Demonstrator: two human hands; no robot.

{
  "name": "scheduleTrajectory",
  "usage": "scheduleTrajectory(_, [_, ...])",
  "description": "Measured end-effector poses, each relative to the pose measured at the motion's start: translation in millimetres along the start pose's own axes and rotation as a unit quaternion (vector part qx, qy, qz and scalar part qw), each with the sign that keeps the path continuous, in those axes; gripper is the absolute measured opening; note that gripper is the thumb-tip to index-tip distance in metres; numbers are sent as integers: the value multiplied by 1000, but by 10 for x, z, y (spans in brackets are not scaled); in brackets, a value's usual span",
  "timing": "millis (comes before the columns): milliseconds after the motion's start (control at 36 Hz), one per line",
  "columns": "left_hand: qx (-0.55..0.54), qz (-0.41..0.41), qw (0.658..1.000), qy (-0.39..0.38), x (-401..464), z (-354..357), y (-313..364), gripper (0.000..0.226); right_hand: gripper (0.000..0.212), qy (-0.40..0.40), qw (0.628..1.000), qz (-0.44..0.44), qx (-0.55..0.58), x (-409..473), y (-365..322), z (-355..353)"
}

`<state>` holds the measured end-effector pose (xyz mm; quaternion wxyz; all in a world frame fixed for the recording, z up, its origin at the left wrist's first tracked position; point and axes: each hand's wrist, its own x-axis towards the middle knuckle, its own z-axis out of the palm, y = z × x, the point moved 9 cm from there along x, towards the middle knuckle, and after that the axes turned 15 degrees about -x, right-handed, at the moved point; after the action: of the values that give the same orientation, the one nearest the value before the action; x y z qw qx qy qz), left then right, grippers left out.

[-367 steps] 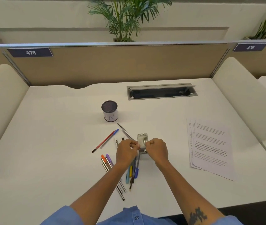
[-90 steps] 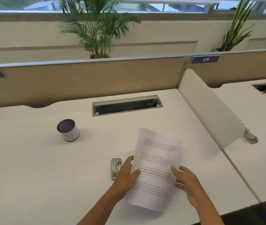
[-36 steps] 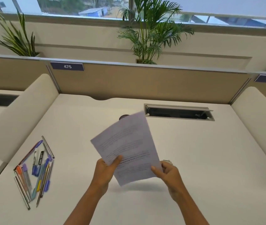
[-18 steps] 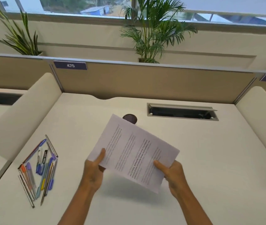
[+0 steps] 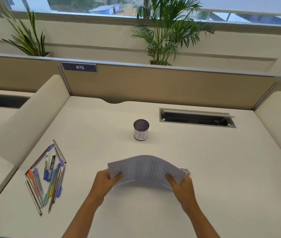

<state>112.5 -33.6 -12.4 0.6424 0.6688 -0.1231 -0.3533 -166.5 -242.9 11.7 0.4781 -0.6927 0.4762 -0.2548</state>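
A thin stack of printed paper sheets (image 5: 146, 169) is held sideways just above the white desk (image 5: 222, 169), bowed upward in the middle. My left hand (image 5: 106, 183) grips its left end and my right hand (image 5: 181, 185) grips its right end. A small metal stapler (image 5: 186, 171) peeks out behind the sheets' right corner, mostly hidden. A mesh pen cup (image 5: 141, 129) stands upright behind the sheets, with nothing seen in it.
Several pens and pencils (image 5: 48, 174) lie loose at the desk's left side. A cable slot (image 5: 197, 118) is set into the desk at the back right. Padded dividers (image 5: 28, 122) flank the desk, with a partition wall behind.
The sheets have turned from a slanted, raised hold to lying sideways and low near the desk, now bowed between both hands. The pen cup, half hidden before, is fully in view.
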Motion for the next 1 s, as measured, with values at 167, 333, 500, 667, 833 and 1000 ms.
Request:
scheduleTrajectory(167, [0,0,1000,12,-93,-38,-63,4,15,18,999,34,-9,-8,120,-4])
scheduleTrajectory(333, [-5,-10,1000,-2,-149,14,-110,11,30,-42,996,74,-29,-33,374,153])
scheduleTrajectory(500, [-69,-18,997,4,-194,-76,-35,11,38,-112,991,72,4,82,270,-17])
scheduleTrajectory(667, [-205,-39,977,32,-297,-68,-29,36,52,-216,935,116,257,107,109,42])
scheduleTrajectory(833, [-310,-82,947,5,-520,431,-241,48,57,-180,938,86,283,-39,-236,376])
scheduleTrajectory(1000, [-272,-58,961,-11,-472,416,-240,54,40,-54,985,84,144,-26,-336,223])
